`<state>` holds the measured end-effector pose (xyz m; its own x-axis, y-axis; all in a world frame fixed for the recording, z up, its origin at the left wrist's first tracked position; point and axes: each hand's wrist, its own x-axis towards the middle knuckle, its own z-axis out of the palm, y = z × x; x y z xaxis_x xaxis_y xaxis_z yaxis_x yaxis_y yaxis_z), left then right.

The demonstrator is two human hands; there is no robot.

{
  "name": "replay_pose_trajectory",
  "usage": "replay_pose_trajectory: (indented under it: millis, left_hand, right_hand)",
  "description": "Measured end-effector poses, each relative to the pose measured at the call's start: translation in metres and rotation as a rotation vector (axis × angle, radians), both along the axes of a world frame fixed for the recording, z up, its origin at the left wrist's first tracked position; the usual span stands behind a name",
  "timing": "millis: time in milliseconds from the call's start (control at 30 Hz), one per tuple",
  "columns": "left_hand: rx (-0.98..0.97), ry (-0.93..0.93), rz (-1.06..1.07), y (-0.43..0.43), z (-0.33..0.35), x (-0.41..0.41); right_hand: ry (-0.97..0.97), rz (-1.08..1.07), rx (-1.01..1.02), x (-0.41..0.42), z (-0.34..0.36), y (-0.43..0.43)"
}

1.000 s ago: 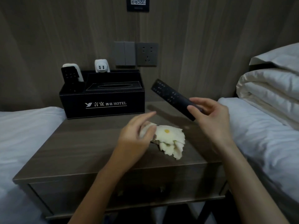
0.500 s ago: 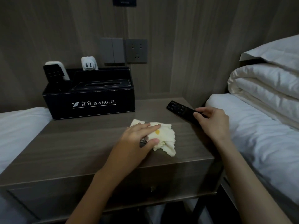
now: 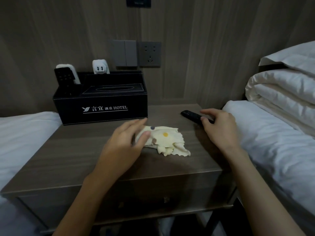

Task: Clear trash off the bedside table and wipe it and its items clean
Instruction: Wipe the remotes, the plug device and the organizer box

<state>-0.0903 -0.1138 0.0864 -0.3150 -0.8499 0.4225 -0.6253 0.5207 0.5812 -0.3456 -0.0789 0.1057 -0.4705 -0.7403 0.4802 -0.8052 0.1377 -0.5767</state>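
Note:
A pale yellow cloth point(image 3: 166, 140) with coloured dots lies crumpled in the middle of the brown bedside table point(image 3: 68, 159). My left hand point(image 3: 126, 143) is at the cloth's left end, thumb on top and fingers reaching behind it, pinching it. A black remote control point(image 3: 190, 115) lies flat near the table's right back corner. My right hand point(image 3: 219, 128) covers its near end, with the thumb and fingers curled around it.
A black hotel tissue box organiser point(image 3: 102, 106) stands at the back left, holding two remotes point(image 3: 65, 79) and a white charger point(image 3: 100, 67). White beds flank the table on the left point(image 3: 25, 133) and right point(image 3: 272, 142). A folded duvet point(image 3: 281, 92) lies on the right bed.
My right hand brought the raised remote down onto the table's right side. My left hand pressed the cloth down, then slid to its left end.

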Motion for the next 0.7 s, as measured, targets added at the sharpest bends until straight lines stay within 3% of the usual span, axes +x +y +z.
replay_pose_trajectory:
  millis: [233,433,700]
  left_hand:
    - [-0.056,-0.032,0.239,-0.013,0.01,0.062]
    - [-0.068,-0.039,0.311,-0.021,0.005,0.102]
    - [0.006,-0.094,0.377,-0.039,-0.001,0.148]
  right_hand:
    - [0.018,0.245,-0.15,0.061,0.023,0.002]
    - [0.009,0.472,-0.134,0.13,0.046,-0.009]
    - [0.059,0.655,-0.086,0.212,0.076,-0.085]
